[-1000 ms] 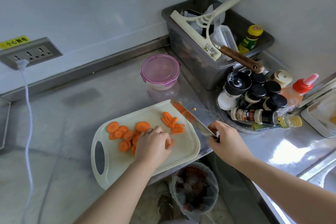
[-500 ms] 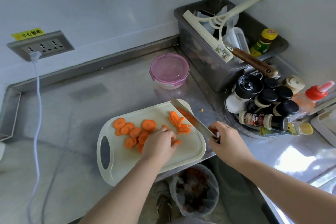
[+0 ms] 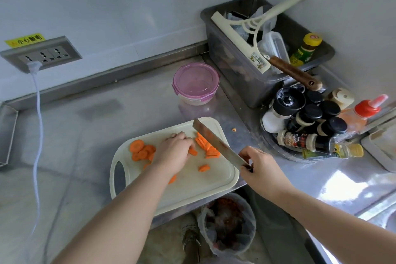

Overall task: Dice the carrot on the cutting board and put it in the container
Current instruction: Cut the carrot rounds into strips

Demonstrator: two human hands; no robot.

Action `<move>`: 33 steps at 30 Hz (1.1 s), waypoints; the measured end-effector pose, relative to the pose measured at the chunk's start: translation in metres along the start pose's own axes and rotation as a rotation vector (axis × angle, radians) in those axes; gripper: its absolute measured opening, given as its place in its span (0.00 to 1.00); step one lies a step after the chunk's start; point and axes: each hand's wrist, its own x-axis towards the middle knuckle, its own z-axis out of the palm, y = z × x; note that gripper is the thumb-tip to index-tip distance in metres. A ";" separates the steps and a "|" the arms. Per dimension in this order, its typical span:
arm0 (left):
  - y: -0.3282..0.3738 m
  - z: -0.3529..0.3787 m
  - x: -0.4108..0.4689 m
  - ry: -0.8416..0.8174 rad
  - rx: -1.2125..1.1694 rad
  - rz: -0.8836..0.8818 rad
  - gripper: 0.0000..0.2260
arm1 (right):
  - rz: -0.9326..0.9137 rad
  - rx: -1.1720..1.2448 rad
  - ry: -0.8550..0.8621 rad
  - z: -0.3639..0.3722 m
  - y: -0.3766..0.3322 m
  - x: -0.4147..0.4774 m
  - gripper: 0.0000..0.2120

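A cream cutting board (image 3: 192,188) lies at the steel counter's front edge. Round carrot slices (image 3: 140,150) are heaped on its left part. Thin carrot strips (image 3: 206,146) lie on its right part beside the knife blade (image 3: 216,143), and a few loose pieces (image 3: 203,168) sit nearer me. My left hand (image 3: 174,152) is curled over a small stack of carrot pieces (image 3: 192,152) mid-board and pinches it at the fingertips. My right hand (image 3: 260,169) grips the knife handle; the blade slants up-left over the board. A round container with a pink lid (image 3: 196,82) stands behind the board.
A grey bin (image 3: 240,70) with a squeegee and bottles stands at the back right. Spice jars (image 3: 308,120) crowd a tray to the right of the board. A bin with a bag (image 3: 228,223) sits on the floor below the counter edge. A white cable (image 3: 37,126) hangs from the wall socket.
My left hand has slid up and to the right across the board with carrot pieces under its fingers, leaving a few pieces behind. The knife stays raised at the board's right side.
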 end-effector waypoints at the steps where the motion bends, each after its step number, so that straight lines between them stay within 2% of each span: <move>1: 0.001 -0.001 0.002 -0.003 0.013 0.008 0.11 | -0.001 -0.006 -0.014 0.000 0.000 -0.001 0.07; 6: 0.006 0.001 -0.004 -0.044 -0.007 0.006 0.08 | 0.024 -0.027 -0.059 0.005 0.002 -0.004 0.07; 13: 0.021 0.015 -0.014 -0.069 -0.300 -0.120 0.05 | 0.029 -0.036 -0.080 0.009 0.001 -0.002 0.08; 17: 0.023 0.019 -0.020 -0.050 -0.369 -0.150 0.10 | 0.019 -0.046 -0.105 0.010 0.000 -0.004 0.09; 21: 0.032 0.025 -0.027 -0.050 -0.281 -0.124 0.19 | 0.015 -0.058 -0.128 0.015 -0.001 -0.005 0.09; 27: 0.041 0.031 -0.027 0.102 -0.243 -0.161 0.11 | 0.010 -0.065 -0.110 0.017 -0.001 -0.003 0.10; 33: 0.031 0.034 -0.025 0.138 -0.240 -0.210 0.10 | -0.006 -0.086 0.010 0.012 -0.008 0.009 0.11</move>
